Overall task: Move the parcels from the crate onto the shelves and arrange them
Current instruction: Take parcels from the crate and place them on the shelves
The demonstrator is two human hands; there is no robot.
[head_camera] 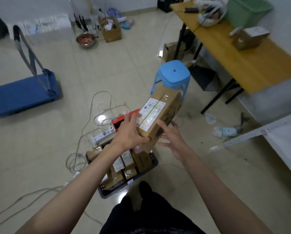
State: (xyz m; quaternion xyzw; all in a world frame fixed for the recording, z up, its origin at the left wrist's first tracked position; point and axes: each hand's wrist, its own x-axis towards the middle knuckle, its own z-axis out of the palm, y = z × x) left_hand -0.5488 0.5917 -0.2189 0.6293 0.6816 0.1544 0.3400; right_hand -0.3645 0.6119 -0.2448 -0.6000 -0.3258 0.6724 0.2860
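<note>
A long brown cardboard parcel [160, 112] with a white shipping label is held up above the floor. My left hand [129, 130] grips its near left end, thumb on the label. My right hand [171, 137] is at the near right underside, fingers spread and touching the box. Below, a dark crate [155, 163] on the floor holds several brown labelled parcels [126, 164]. A red box [122, 119] shows behind my left hand. The white shelf [283, 137] with its perforated metal rail lies at the right edge.
A blue plastic stool [173, 75] stands just beyond the parcel. A wooden table [242, 53] with a green bin and a small box runs along the right. A blue platform trolley [23, 95] sits at left. Cables and a power strip [102, 134] trail across the floor.
</note>
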